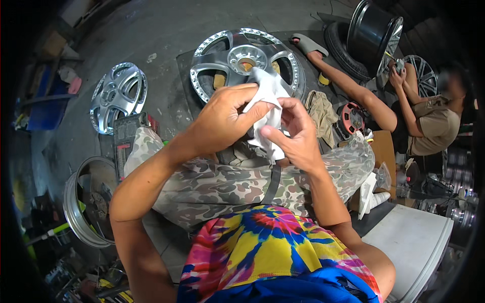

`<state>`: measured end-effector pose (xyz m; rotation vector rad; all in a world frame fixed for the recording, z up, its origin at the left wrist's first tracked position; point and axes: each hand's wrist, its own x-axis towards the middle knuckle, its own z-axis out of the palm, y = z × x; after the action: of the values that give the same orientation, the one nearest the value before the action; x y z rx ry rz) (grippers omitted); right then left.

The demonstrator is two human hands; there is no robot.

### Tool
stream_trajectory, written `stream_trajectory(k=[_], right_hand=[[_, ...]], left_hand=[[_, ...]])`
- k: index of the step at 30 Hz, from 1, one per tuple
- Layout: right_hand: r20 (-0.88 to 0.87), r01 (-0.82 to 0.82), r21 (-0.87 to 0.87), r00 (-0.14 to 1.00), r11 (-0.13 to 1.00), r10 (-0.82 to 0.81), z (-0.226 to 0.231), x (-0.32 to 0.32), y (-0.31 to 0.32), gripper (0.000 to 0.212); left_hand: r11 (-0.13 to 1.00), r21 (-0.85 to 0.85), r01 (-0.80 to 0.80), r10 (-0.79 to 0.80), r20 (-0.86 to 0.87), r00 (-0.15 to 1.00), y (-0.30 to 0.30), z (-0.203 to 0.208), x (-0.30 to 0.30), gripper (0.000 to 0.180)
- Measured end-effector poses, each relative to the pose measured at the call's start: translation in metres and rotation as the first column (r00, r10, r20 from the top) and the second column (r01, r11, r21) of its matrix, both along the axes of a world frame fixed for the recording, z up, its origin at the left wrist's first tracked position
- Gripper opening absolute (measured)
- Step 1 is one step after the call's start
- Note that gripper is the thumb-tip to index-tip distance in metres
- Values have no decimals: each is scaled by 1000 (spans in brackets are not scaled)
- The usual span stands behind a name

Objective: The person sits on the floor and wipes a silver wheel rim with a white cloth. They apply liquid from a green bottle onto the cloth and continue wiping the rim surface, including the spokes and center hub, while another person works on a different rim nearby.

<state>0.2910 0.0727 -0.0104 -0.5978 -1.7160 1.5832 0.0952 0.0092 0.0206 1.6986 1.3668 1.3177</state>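
A crumpled white cloth is held up in front of me, between my two hands. My left hand pinches it from the left with thumb and curled fingers. On the other side my right hand has its thumb and bent fingers on the cloth's edge. Just beyond the hands a silver multi-spoke alloy wheel lies flat on a dark mat, its rim ringed with small bolt holes. Part of its near side is hidden by the cloth and my hands. Yellowish blocks show between its spokes.
Another silver wheel lies at the left, near a dark toolbox. A bare rim stands lower left. At the right, a seated person handles a tool beside a tyre and rims. A red reel and white-topped box stand nearby.
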Motion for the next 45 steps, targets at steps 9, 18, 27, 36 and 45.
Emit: stream_trajectory(k=[9, 18, 27, 36, 45], right_hand=[[122, 252, 312, 946, 916, -301, 9, 22, 31, 25], [-52, 298, 122, 954, 947, -294, 19, 26, 62, 30], [-67, 403, 196, 915, 894, -398, 24, 34, 73, 21], [360, -60, 497, 922, 866, -143, 14, 14, 8, 35], [334, -331, 368, 919, 869, 208, -29, -15, -78, 33]], left_hand=[[988, -130, -89, 79, -80, 994, 5, 14, -45, 29], [912, -380, 154, -39, 294, 955, 16, 33, -49, 23], [961, -250, -119, -20, -491, 871, 25, 18, -67, 26], [956, -135, -259, 254, -55, 966, 40, 11, -79, 39], [962, -6, 273, -215, 598, 772, 45, 21, -72, 71]])
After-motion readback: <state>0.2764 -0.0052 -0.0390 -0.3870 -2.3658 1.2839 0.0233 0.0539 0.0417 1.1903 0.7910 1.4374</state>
